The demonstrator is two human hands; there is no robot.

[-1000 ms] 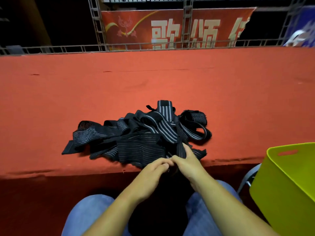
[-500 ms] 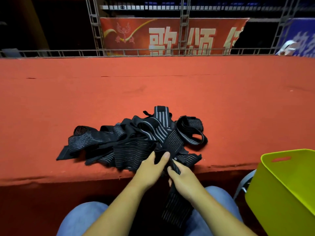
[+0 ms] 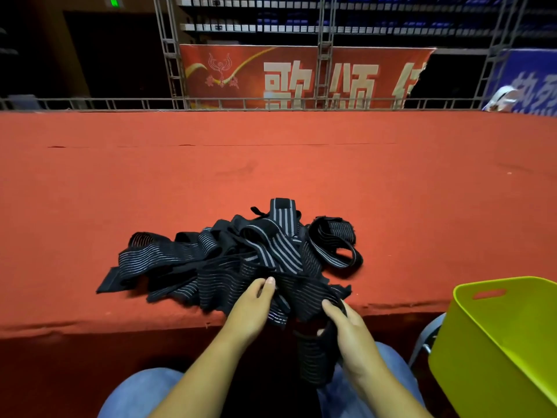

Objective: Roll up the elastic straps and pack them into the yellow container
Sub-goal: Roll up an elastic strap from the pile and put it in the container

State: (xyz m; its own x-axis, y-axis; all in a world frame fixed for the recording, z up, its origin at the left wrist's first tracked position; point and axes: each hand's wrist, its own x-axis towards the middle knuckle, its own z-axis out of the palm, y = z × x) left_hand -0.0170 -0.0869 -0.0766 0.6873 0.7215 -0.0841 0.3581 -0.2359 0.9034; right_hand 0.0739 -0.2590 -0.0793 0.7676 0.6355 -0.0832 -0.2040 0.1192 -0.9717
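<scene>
Hands: two, left (image 3: 250,309) and right (image 3: 352,336). Straps (image 3: 241,260): one tangled pile, black with pale stripes; the number within it cannot be told, as the bands overlap. One further strap (image 3: 313,357) hangs below the bench edge. Bench (image 3: 271,170): one, covered in red. Container (image 3: 497,342): one, yellow, with one handle slot visible. Banners: two, one red (image 3: 301,76) and one blue (image 3: 530,82). Knees in jeans: two, left (image 3: 135,393) and right (image 3: 391,369).

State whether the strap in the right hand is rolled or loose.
Loose: the strap hangs flat and unrolled from the right hand.
</scene>
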